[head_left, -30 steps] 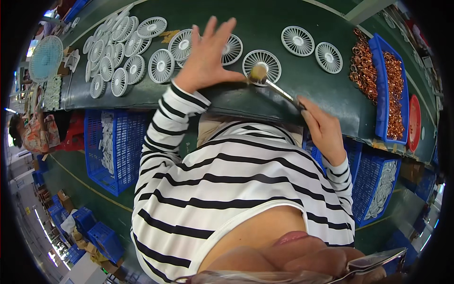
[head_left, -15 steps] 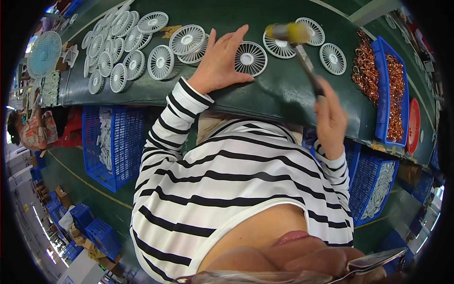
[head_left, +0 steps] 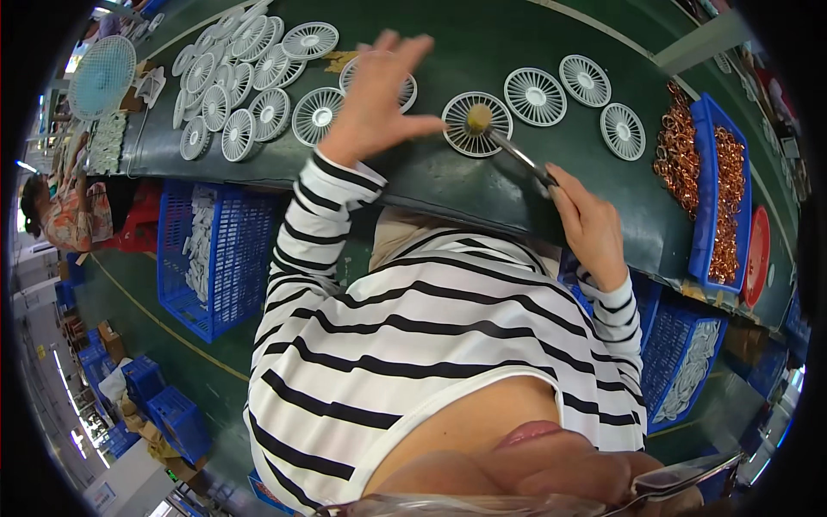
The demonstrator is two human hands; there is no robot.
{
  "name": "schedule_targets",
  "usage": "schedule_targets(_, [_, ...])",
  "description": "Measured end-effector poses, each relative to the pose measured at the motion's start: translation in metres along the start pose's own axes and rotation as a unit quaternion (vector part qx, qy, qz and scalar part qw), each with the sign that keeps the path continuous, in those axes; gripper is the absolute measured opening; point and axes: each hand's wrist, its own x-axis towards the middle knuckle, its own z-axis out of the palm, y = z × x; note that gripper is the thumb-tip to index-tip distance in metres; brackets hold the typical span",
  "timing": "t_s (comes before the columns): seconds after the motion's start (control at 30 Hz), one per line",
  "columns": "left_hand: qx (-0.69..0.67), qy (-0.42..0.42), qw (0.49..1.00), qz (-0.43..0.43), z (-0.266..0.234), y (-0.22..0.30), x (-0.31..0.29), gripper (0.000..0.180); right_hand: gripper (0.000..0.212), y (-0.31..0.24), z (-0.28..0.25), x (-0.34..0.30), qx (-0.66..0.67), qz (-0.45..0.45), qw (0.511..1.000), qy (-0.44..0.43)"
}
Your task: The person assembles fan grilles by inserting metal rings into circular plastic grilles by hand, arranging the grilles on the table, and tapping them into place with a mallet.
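My right hand is closed round the handle of a mallet with a yellowish head. That head is over the hub of a round white slotted grille lying on the dark green worktable; whether it touches the hub I cannot tell. My left hand is slightly blurred, fingers and thumb spread, holding nothing. Its thumb tip comes close to the left rim of that grille. Behind the left hand, other white grilles are partly hidden.
Many more white grilles lie in a heap on the left. Several single grilles lie to the right. Copper-coloured rings lie beside a blue tray of them. Blue crates stand below the table; another person is at far left.
The mallet head has swung down and left from its raised position to the grille's hub. My left hand has moved left, off the grille's rim.
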Motion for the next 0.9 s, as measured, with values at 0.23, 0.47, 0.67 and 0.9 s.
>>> schedule_targets(0.23, [0.017, -0.010, 0.986, -0.163, -0.018, -0.051, -0.016, 0.095, 0.027, 0.002, 0.009, -0.008, 0.045, 0.002, 0.997, -0.063])
schedule_targets(0.47, [-0.044, 0.050, 0.996, -0.057, 0.009, 0.030, -0.008, 0.094, 0.027, 0.022, -0.001, 0.005, 0.040, 0.112, 0.992, 0.049])
schedule_targets(0.67, [-0.108, -0.002, 0.990, -0.094, 0.055, 0.068, -0.025, 0.102, 0.032, -0.012, -0.030, -0.013, 0.130, 0.085, 0.982, 0.107])
schedule_targets(0.9, [-0.128, 0.024, 0.986, -0.104, 0.058, 0.067, -0.021, 0.106, 0.031, 0.010, -0.010, -0.022, 0.012, 0.037, 0.999, -0.016])
